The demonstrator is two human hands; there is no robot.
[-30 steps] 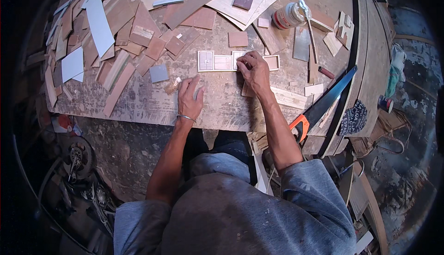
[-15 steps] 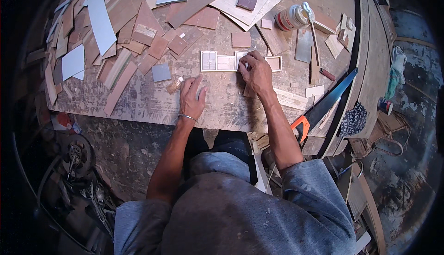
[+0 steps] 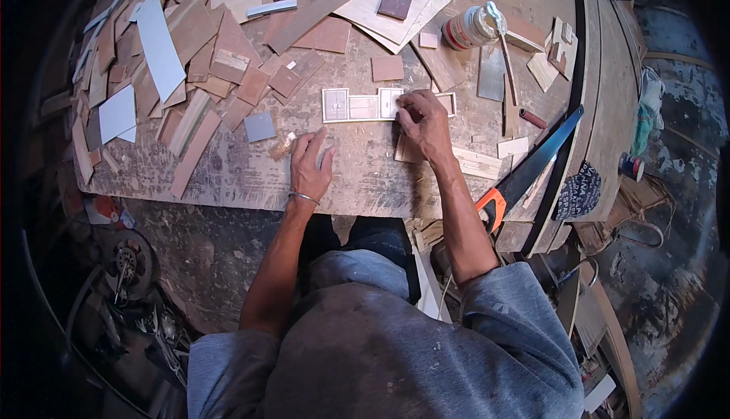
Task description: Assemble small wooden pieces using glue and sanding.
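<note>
Loosely open, the left hand [image 3: 309, 166] rests on the bench [image 3: 365, 176], near and to the left of a small, sectioned wooden frame [image 3: 363, 106] lying mid-bench. The right hand [image 3: 426, 124] curls its fingers over the frame's right part, though I cannot tell whether they pinch anything. Farther right are an orange-handled handsaw [image 3: 536, 159] and, on the far side, a labelled jar [image 3: 464, 31].

A stained, loose-sleeved grey shirt [image 3: 426, 358] is worn with dark trousers [image 3: 380, 233] — and a thin silvery bangle [image 3: 304, 197].
</note>
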